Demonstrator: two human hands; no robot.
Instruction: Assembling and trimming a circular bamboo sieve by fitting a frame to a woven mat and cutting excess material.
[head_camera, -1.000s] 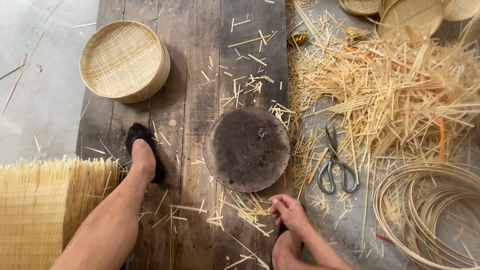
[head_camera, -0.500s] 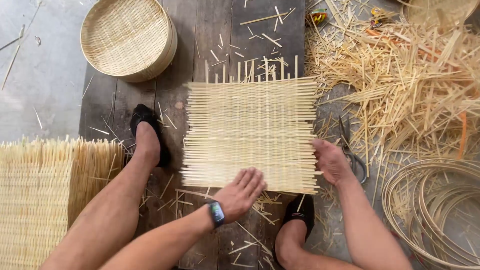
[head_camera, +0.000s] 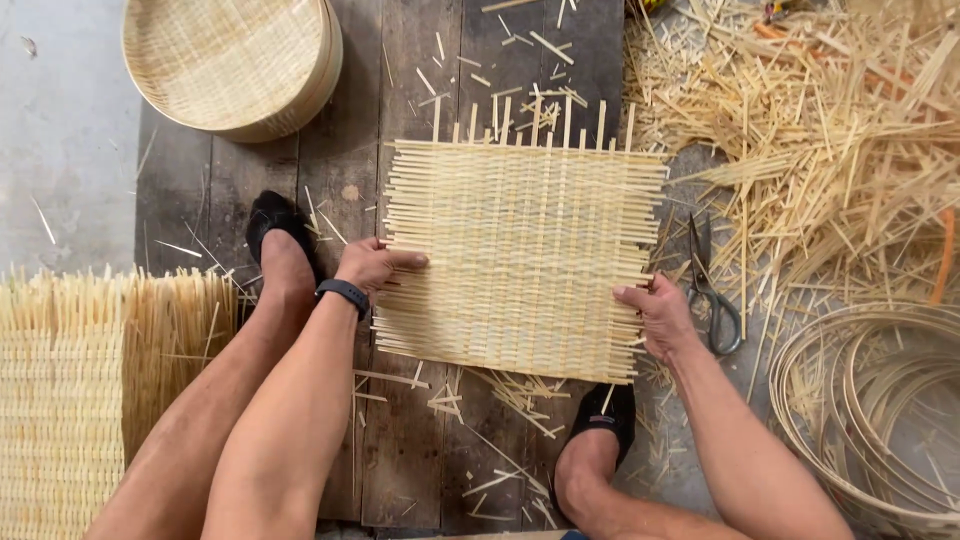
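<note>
Pale straw-yellow woven mat (head_camera: 520, 260)

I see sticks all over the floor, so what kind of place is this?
Probably a bamboo basket-weaving workshop: both hands hold a woven mat, a finished round basket sits nearby, and cut strips lie piled by scissors.

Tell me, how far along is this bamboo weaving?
Done: a flat square woven bamboo mat, strip ends untrimmed and sticking out. In hand: the left hand and right hand grip its opposite edges on the wooden boards. Left, likely: shaping it like the round woven trays, perhaps with a bamboo hoop.
</note>
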